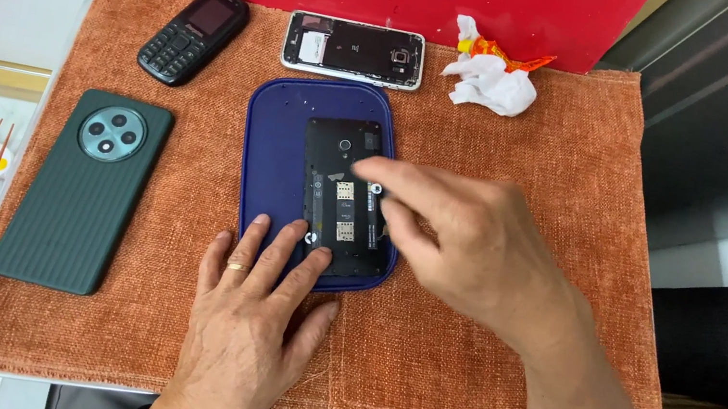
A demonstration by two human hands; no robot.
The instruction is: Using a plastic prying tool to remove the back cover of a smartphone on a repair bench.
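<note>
The open phone [344, 196] lies back-up, cover removed, on the blue mat [272, 141], which sits near the middle of the orange cloth [458, 346] on the table. The phone's long axis runs away from the person, tilted slightly so that its far end leans left. The camera end is the far end; the card slots sit at mid-length.

The left hand [245, 312] lies flat and spread. Its fingertips [311, 259] press on the near end of the phone and on the mat's near edge. This grip is released: it pins the phone and closes on nothing.

The right hand [465, 245] comes in from the right, across the phone's long axis. Its fingers are drawn together, and the index fingertip [362, 167] touches the phone's right side just above mid-length. Whether a small part is pinched between the fingers cannot be determined; the hand hides that spot.

The right hand is nearer to the phone's middle and far half. The left hand is nearer to the near end. The phone lies forward of the left hand and to the left of the right palm.

Other items on the cloth, all apart from both hands:
- green phone [84, 189], face down, at left;
- keypad phone [193, 34], far left;
- second opened phone [354, 49], just beyond the mat;
- crumpled tissue [490, 83], far right.
</note>
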